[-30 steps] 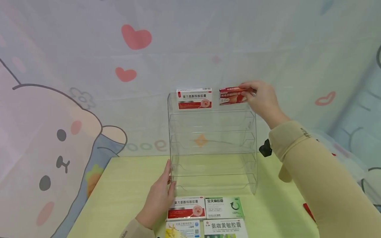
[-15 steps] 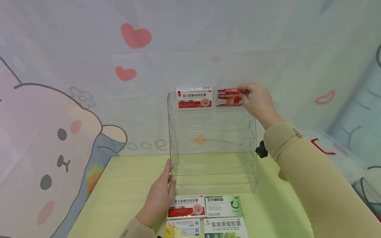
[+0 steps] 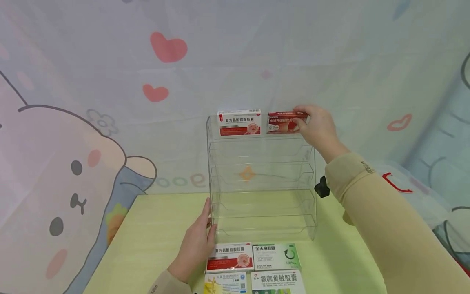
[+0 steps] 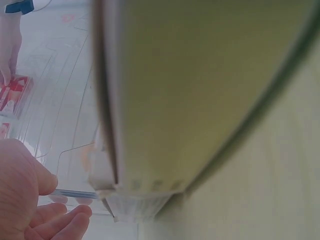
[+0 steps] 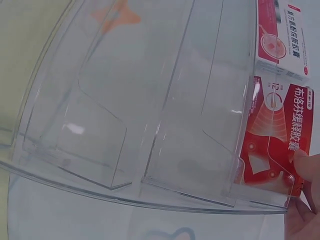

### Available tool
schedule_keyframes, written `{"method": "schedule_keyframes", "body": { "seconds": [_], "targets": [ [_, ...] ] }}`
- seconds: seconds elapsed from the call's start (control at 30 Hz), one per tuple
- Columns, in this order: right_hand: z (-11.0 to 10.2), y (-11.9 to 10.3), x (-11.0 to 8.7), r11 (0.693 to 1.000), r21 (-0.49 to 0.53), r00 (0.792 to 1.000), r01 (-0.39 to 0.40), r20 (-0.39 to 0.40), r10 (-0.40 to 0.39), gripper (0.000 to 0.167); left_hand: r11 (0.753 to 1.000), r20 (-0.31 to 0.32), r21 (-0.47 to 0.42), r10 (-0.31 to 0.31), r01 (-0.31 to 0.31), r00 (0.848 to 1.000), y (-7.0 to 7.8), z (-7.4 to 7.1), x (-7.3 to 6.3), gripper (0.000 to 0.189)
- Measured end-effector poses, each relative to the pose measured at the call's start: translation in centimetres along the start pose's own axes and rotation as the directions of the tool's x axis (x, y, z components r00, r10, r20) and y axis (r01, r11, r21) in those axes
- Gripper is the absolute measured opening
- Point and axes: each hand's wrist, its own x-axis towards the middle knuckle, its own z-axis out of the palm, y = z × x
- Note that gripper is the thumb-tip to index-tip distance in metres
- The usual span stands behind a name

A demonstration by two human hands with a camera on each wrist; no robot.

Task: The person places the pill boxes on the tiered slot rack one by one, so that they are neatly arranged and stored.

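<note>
A clear acrylic tiered rack (image 3: 262,215) stands upright on the table. My left hand (image 3: 196,245) holds its left side panel low down; in the left wrist view the thumb and fingers lie on either side of the panel edge (image 4: 75,193). My right hand (image 3: 320,125) pinches the right end of a red medicine box (image 3: 280,123) at the top tier. In the right wrist view that box (image 5: 275,130) sits behind the tier's clear front lip, its printed face outward. A white-and-red medicine box (image 3: 240,123) stands on the same tier, to its left.
Several medicine boxes lie flat before the rack, among them a red-and-white one (image 3: 229,258), a green-and-white one (image 3: 277,257) and a white one (image 3: 278,281). A clear plastic bin (image 3: 426,204) with a red handle stands right, partly behind the right sleeve. A printed cloth (image 3: 293,49) hangs behind.
My right hand has moved slightly left and down with the red box, which was tipped with its top showing and now stands more upright in the top tier. The left hand has stayed put.
</note>
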Motion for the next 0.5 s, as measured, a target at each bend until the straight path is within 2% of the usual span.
{"method": "schedule_keyframes", "body": {
  "seconds": [0.2,0.33,0.4,0.5],
  "targets": [
    [-0.2,0.3,-0.5,0.999,0.051,0.999,0.000,-0.045,0.002,0.043,1.000,0.008,-0.006,-0.019,0.019,1.000,0.0,0.2,0.1,0.088],
    [-0.1,0.3,-1.4,0.991,0.132,0.990,0.012,-0.139,0.006,0.040,1.000,0.018,-0.013,-0.027,0.027,0.999,0.0,0.3,0.2,0.088],
    [0.3,0.3,-2.0,0.985,0.166,0.979,0.055,-0.202,-0.020,0.038,0.999,0.019,-0.014,-0.029,0.029,0.999,0.0,0.3,0.2,0.088],
    [1.1,0.3,-3.0,0.970,0.168,0.950,0.173,-0.288,-0.120,0.036,1.000,0.014,-0.014,-0.027,0.028,1.000,-0.1,0.2,0.1,0.089]
  ]
}}
